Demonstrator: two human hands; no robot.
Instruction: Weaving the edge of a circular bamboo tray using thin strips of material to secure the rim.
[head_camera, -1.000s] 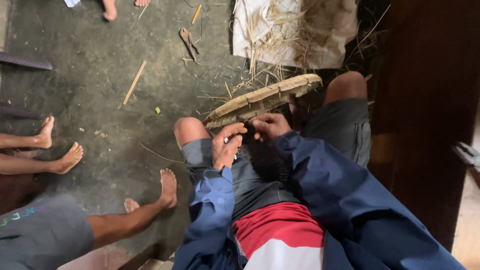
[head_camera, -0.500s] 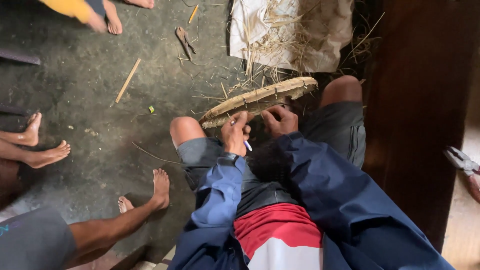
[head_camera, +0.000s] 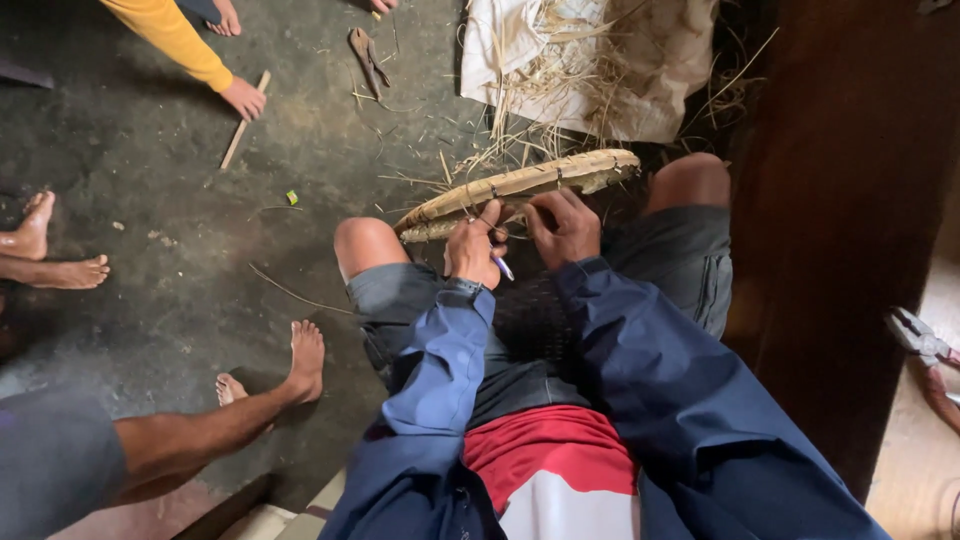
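Seated person props a woven tray (head_camera: 520, 187) across both knees, edge up, so left hand (head_camera: 474, 250) pinches its rim binding while right hand (head_camera: 566, 228) grips, steadying the rim.

Woven tray (head_camera: 520, 185): dry cane/straw, rough, matt. Floor (head_camera: 150, 200): rough concrete. Jacket sleeve (head_camera: 440, 360): smooth synth. cloth, slight sheen.

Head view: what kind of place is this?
Probably an informal craft spot on a bare dark floor, not a factory: loose straw on a pale sack, and both hands on a woven tray's rim, barefoot people sitting around.
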